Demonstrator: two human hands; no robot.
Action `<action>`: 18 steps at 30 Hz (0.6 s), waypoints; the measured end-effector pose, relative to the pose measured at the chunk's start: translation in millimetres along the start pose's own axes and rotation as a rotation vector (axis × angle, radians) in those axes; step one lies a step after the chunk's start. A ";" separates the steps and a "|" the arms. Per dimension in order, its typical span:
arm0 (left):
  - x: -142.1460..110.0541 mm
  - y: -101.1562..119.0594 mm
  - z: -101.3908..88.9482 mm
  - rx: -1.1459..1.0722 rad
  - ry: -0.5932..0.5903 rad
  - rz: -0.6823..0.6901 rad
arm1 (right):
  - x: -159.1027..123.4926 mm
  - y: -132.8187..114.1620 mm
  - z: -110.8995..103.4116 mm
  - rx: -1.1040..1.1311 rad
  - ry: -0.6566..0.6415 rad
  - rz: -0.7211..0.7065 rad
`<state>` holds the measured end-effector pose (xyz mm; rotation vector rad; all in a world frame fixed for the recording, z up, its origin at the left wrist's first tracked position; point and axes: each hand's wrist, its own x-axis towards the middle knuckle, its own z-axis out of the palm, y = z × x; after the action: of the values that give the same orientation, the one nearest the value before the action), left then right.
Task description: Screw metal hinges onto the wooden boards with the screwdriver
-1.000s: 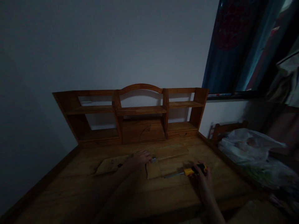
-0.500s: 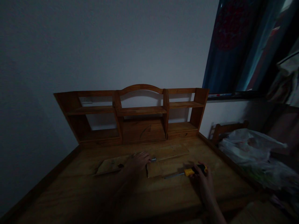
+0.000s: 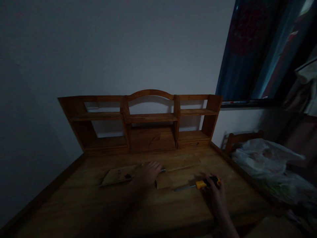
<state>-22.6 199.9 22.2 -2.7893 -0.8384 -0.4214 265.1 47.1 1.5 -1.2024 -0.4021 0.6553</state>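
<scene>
In the head view my right hand (image 3: pixel 216 189) is closed around the yellow and black handle of a screwdriver (image 3: pixel 201 183). Its metal shaft points left, low over the desk. My left hand (image 3: pixel 150 172) rests on the flattened cardboard (image 3: pixel 116 175), fingers curled together. A small shiny metal piece (image 3: pixel 162 170) sticks out past its fingertips; the rest of it is hidden by the hand. More of the cardboard lies to the right of that hand, with a torn edge. A dark hole shows in its left part.
The wooden desktop (image 3: pixel 138 211) has raised side edges. A wooden shelf unit (image 3: pixel 151 117) stands along its back, against the wall. Beyond the right edge are a chair back (image 3: pixel 244 136) and white plastic bags (image 3: pixel 264 152). The room is dim.
My left hand has shifted very slightly on the cardboard, with the metal piece still poking out. My right hand and the screwdriver stay nearly in place.
</scene>
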 end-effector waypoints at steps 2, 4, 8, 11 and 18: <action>3.9 4.3 2.9 0.020 0.011 -0.030 | -1.0 -0.2 0.3 -0.001 -0.003 -0.005; 6.9 6.2 6.0 0.007 0.022 -0.073 | -1.4 0.0 -0.1 -0.003 -0.007 -0.012; 7.5 3.8 9.7 0.014 0.010 -0.109 | -2.0 -2.1 -2.4 -0.010 -0.011 -0.046; 5.0 0.7 11.1 0.024 0.015 -0.105 | -2.7 -5.0 -3.5 -0.024 -0.018 -0.072; -0.4 4.0 11.9 -0.039 0.029 -0.153 | 1.1 4.7 -5.5 0.045 -0.045 0.019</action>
<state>-18.1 199.6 10.4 -2.7568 -1.0526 -0.5072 268.1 44.9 -4.8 -1.1514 -0.4125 0.7052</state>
